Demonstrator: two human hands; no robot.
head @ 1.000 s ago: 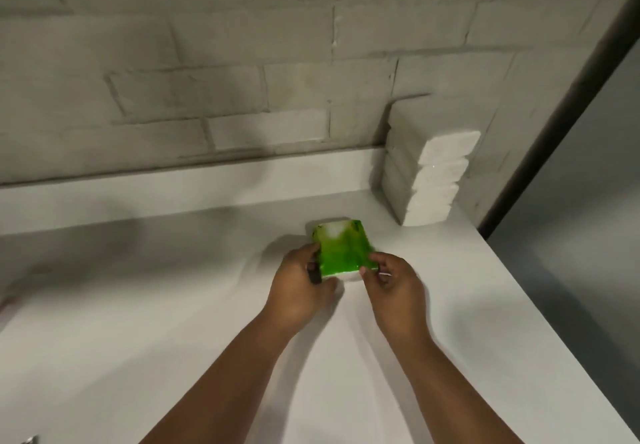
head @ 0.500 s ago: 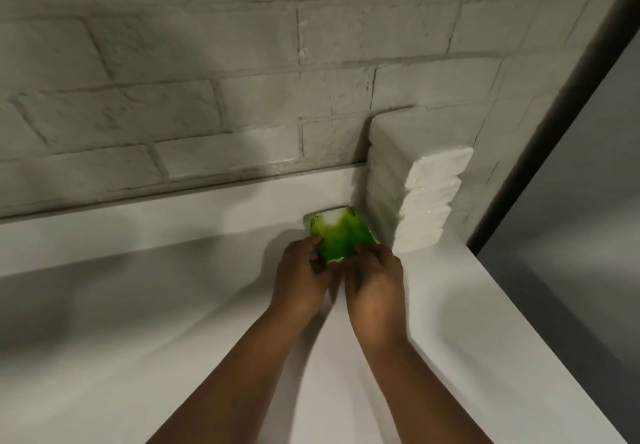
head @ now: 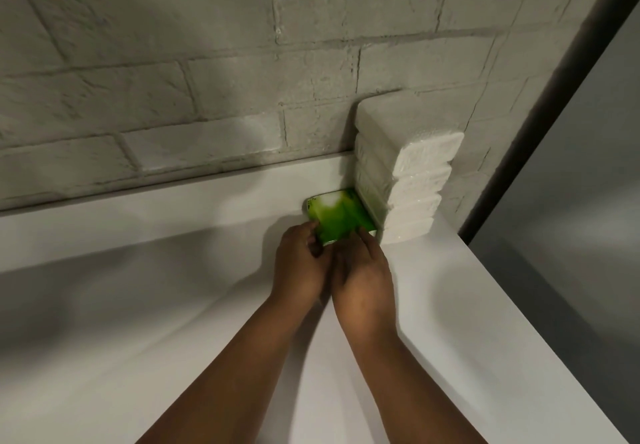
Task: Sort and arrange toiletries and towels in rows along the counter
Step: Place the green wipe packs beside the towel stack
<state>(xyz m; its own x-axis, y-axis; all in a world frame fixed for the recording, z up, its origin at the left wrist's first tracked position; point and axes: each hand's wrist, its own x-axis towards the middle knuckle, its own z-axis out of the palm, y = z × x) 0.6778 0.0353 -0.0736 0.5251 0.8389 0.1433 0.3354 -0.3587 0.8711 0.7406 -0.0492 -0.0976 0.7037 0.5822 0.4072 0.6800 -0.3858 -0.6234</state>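
A flat green packet (head: 337, 216) lies on the white counter (head: 467, 322), in the back corner against the raised ledge. Its right edge touches a tall stack of white wrapped tissue packs (head: 405, 180). My left hand (head: 301, 263) holds the packet's near left corner, thumb on top. My right hand (head: 363, 277) lies beside the left hand, its fingers on the packet's near right edge. The near edge of the packet is hidden under my fingers.
A grey brick wall (head: 207, 79) rises behind the counter's white ledge (head: 156, 211). The counter ends at a right-hand edge (head: 519, 308), with a dark vertical post (head: 554, 90) and grey floor beyond it.
Both hands have slid the green packet away from me and to the right, from the open counter into the corner beside the white stack. My hands have drawn closer together.
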